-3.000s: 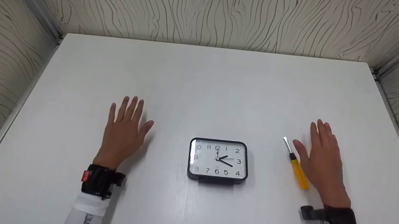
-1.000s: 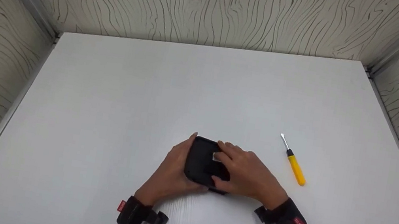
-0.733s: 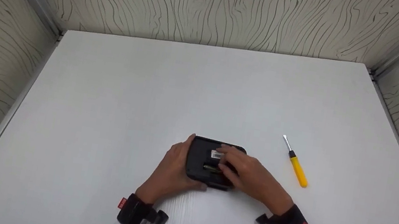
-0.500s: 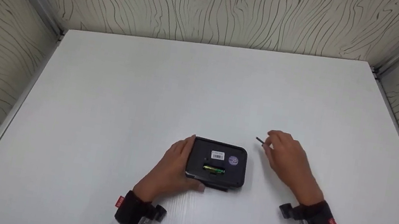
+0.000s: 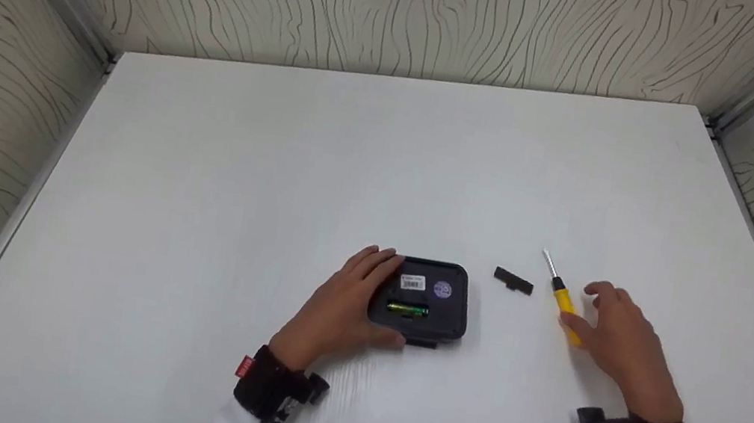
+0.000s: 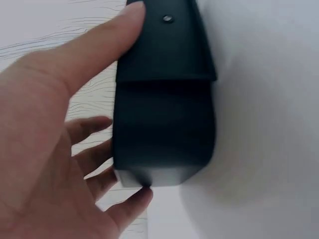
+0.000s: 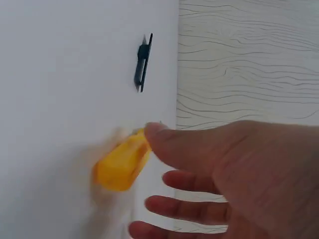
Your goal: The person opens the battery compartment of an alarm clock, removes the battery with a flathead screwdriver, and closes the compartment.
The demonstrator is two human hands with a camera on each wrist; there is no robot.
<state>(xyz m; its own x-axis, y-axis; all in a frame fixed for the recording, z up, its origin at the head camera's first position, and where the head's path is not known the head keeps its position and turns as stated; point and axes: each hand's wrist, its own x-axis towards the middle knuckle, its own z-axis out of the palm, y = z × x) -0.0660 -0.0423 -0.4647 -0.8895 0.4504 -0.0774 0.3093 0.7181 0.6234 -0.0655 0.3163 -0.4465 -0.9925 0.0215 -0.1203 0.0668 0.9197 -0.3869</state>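
A black alarm clock (image 5: pixel 439 317) lies face down on the table, its back uppermost. A green and gold battery (image 5: pixel 407 309) sits in its uncovered slot. My left hand (image 5: pixel 341 304) grips the clock's left end, fingers at the far edge and thumb at the near edge; in the left wrist view the clock's dark side (image 6: pixel 164 124) fills the middle. My right hand (image 5: pixel 624 345) is at the yellow-handled screwdriver (image 5: pixel 564 302), thumb over the handle, fingers spread apart from it. The thumb also overlaps the handle (image 7: pixel 122 164) in the right wrist view.
A small black battery cover (image 5: pixel 513 281) lies between clock and screwdriver. The white table (image 5: pixel 280 151) is bounded by wood-patterned panels (image 5: pixel 408 12) at the back and sides.
The clock was turned from face up to face down. My right hand took off the battery cover, laid it on the table, let go, and moved right to the screwdriver.
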